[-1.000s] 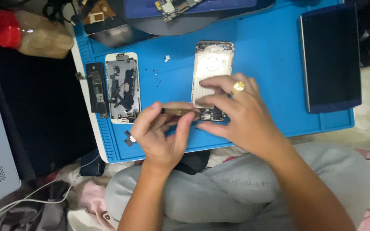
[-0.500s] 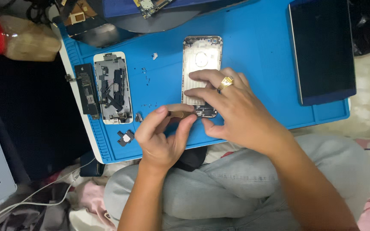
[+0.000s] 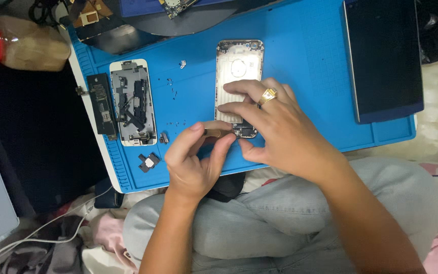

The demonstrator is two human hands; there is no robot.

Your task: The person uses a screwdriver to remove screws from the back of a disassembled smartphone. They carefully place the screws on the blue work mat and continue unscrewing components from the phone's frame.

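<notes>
1. Blue work mat (image 3: 300, 66) covers the bench across the person's crossed legs in grey trousers (image 3: 280, 218); dark floor lies to the left, pale cloth and cables below.
2. Along the right edge of the mat lies a dark, flat tablet (image 3: 384, 56), its screen blank.
3. At the upper left, a clear bottle (image 3: 24, 48) with a red cap lies on its side off the mat; any label on it is too blurred to make out.
4. Near the middle, the gold phone shell (image 3: 238, 71) lies open side up. The right hand (image 3: 275, 129), wearing a gold ring, presses its lower end flat with spread fingers.
5. Left of it sits an opened phone frame (image 3: 133, 101) beside a dark circuit board (image 3: 101, 104) near the mat's edge.
6. The left hand (image 3: 196, 157) pinches a slim metal tool (image 3: 214, 133) between thumb and forefinger, its tip at the shell's bottom end.
7. Tiny screws (image 3: 173, 94) lie loose between the two phones.
8. Risks, as I judge them: the tool could slip and gouge the small part at the shell's base; a wrist could sweep the loose screws off the mat; the mat, balanced on legs, could tilt.
</notes>
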